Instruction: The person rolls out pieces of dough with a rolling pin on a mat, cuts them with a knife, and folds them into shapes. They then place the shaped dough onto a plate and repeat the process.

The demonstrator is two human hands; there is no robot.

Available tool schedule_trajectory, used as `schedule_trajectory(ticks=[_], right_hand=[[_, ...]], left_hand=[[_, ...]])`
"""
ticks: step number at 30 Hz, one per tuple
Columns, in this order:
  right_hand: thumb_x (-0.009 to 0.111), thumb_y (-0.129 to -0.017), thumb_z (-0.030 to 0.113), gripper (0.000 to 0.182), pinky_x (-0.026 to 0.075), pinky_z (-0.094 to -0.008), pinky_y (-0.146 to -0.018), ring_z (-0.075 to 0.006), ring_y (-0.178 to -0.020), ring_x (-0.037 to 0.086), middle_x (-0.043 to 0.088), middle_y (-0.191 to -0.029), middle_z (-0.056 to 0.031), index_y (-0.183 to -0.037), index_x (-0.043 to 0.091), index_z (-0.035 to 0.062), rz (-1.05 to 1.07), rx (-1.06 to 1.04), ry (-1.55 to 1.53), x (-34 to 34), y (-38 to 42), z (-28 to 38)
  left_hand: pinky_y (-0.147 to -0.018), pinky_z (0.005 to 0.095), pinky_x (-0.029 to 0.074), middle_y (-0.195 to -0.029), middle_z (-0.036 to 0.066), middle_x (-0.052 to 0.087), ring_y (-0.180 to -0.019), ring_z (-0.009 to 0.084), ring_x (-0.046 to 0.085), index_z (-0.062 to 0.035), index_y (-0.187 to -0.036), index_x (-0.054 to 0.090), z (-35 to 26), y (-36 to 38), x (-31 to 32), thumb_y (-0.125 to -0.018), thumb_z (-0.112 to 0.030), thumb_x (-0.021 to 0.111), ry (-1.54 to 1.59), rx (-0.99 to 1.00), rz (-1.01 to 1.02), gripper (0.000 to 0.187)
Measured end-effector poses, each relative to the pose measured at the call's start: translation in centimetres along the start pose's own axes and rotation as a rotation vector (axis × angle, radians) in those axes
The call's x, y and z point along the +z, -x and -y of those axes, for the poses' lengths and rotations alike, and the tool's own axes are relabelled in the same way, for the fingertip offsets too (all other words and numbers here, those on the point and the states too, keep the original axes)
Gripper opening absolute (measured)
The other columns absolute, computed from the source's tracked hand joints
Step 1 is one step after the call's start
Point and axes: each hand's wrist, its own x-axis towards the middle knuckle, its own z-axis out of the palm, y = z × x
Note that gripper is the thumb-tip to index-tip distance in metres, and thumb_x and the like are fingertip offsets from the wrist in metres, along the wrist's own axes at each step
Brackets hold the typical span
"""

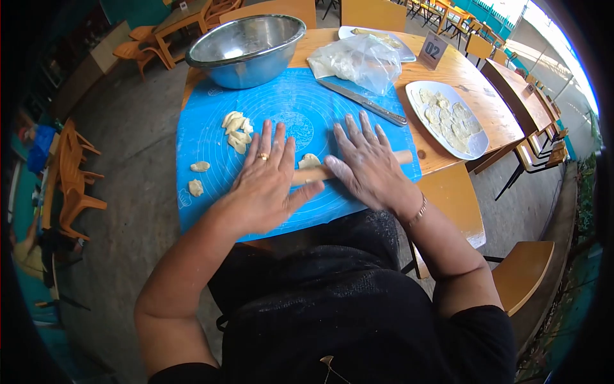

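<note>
On a blue printed mat (288, 89), a wooden rolling pin (313, 175) lies crosswise under both palms. My left hand (265, 185), wearing a ring, rests flat over the pin's left part with its fingers stretched forward. Over the right part is my right hand (369, 163), floury, its fingers spread and not wrapped round the pin. Between the hands, a small flattened piece of dough (310, 160) sits at the pin's far side. Several dough pieces (236, 125) are heaped beyond my left hand. Farther left are two single dough lumps (199, 167).
A metal bowl (246, 67) stands at the mat's far left corner. Near a clear plastic bag (368, 61) lies a knife (364, 102). A white plate (476, 148) at right carries flat dough rounds. Behind are another plate (407, 55) and a "02" card (433, 50).
</note>
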Motion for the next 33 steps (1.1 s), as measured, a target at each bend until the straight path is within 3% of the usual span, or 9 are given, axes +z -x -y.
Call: schedule_trajectory(ticks=[6,9,11,16,18,24,30,33], right_hand=[[0.023,-0.099,0.064,0.081,0.018,-0.0581,-0.116,-0.0479,-0.145,0.018,0.028,-0.152,-0.0331,-0.145,0.04,-0.0006,-0.003,0.069,0.06,1.8,-4.3,-1.2],[0.026,-0.099,0.062,0.079,0.019,-0.0587,-0.116,-0.0505,-0.143,0.021,0.031,-0.15,-0.0336,-0.143,0.043,-0.0026,0.065,0.032,0.002,0.6,-2.7,-0.3],[0.028,-0.099,0.06,0.078,0.019,-0.0587,-0.115,-0.0508,-0.143,0.022,0.032,-0.149,-0.0341,-0.142,0.044,-0.003,0.047,0.004,0.003,-0.2,-0.6,0.3],[0.034,-0.1,0.056,0.074,0.019,-0.059,-0.115,-0.0508,-0.143,0.022,0.03,-0.15,-0.0345,-0.144,0.041,-0.0025,-0.025,-0.055,-0.007,-0.3,0.5,0.5],[0.031,-0.1,0.057,0.074,0.019,-0.0587,-0.115,-0.0507,-0.143,0.021,0.028,-0.151,-0.0338,-0.147,0.039,0.0003,-0.048,-0.043,0.013,0.6,-1.4,0.0],[0.026,-0.099,0.061,0.077,0.018,-0.0584,-0.116,-0.0488,-0.145,0.017,0.026,-0.153,-0.0331,-0.149,0.037,0.0041,0.067,0.084,0.016,1.3,-4.9,-0.3],[0.033,-0.099,0.058,0.072,0.019,-0.0613,-0.114,-0.0516,-0.143,0.02,0.028,-0.152,-0.0324,-0.147,0.04,0.0049,-0.006,-0.031,0.005,-0.4,0.5,1.0],[0.033,-0.099,0.058,0.071,0.02,-0.063,-0.113,-0.0514,-0.143,0.02,0.03,-0.151,-0.0324,-0.147,0.041,0.0053,-0.04,-0.06,-0.032,-0.5,1.6,1.2]], left_hand=[[-0.121,0.0474,0.001,-0.16,0.026,0.005,-0.149,0.0398,-0.008,0.0063,-0.152,0.016,2.0,-2.6,0.3,-0.097,-0.069,0.014,0.1,-0.215,0.017,0.093],[-0.121,0.0485,0.001,-0.159,0.029,0.006,-0.149,0.0421,-0.007,0.0086,-0.151,0.017,1.5,-0.9,0.2,-0.098,-0.068,0.013,0.166,-0.153,0.034,0.093],[-0.12,0.0523,-0.001,-0.156,0.036,0.009,-0.148,0.0463,-0.004,0.0153,-0.146,0.023,0.9,0.7,0.2,-0.095,-0.071,0.02,0.23,0.048,0.019,0.1],[-0.119,0.0545,0.0,-0.154,0.038,0.014,-0.147,0.0478,-0.002,0.0174,-0.144,0.025,0.2,1.4,0.8,-0.094,-0.073,0.025,0.126,0.121,-0.073,0.103],[-0.119,0.0551,0.0,-0.155,0.037,0.01,-0.147,0.0489,-0.004,0.0157,-0.147,0.02,0.8,-0.1,0.6,-0.096,-0.07,0.02,-0.038,0.011,-0.065,0.1],[-0.12,0.0507,-0.003,-0.157,0.031,0.012,-0.148,0.0446,-0.004,0.0105,-0.149,0.02,2.7,-2.2,1.4,-0.095,-0.072,0.016,0.057,-0.178,-0.058,0.099],[-0.118,0.0581,-0.001,-0.153,0.039,0.015,-0.146,0.0504,0.0,0.0178,-0.144,0.025,-0.7,2.4,1.2,-0.092,-0.073,0.029,0.058,0.083,-0.133,0.105],[-0.117,0.0583,-0.001,-0.153,0.038,0.014,-0.146,0.0503,-0.001,0.019,-0.144,0.023,-1.6,2.6,0.9,-0.093,-0.071,0.033,-0.002,0.079,-0.105,0.104]])
